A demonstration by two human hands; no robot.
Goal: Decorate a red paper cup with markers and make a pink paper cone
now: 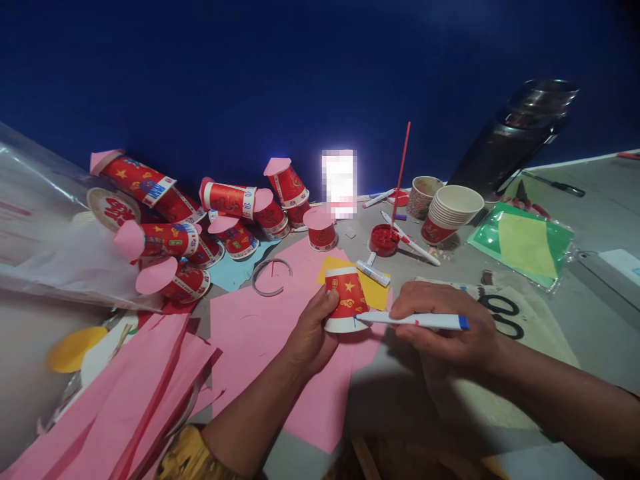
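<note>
My left hand (310, 333) grips a red paper cup (346, 299) with yellow stars, turned upside down on pink paper (260, 327). My right hand (445, 327) holds a white marker with a blue end (415, 321), lying level, its tip touching the cup's white rim. A yellow sheet (375, 290) lies under and behind the cup.
Several red cups with pink cone tops (200, 220) are piled at the back left. A stack of paper cups (450, 212), a red paint pot (384, 240) with a red stick, loose markers (373, 270), green and yellow sheets (525, 243), scissors (500, 313) and pink strips (125, 400) surround the hands.
</note>
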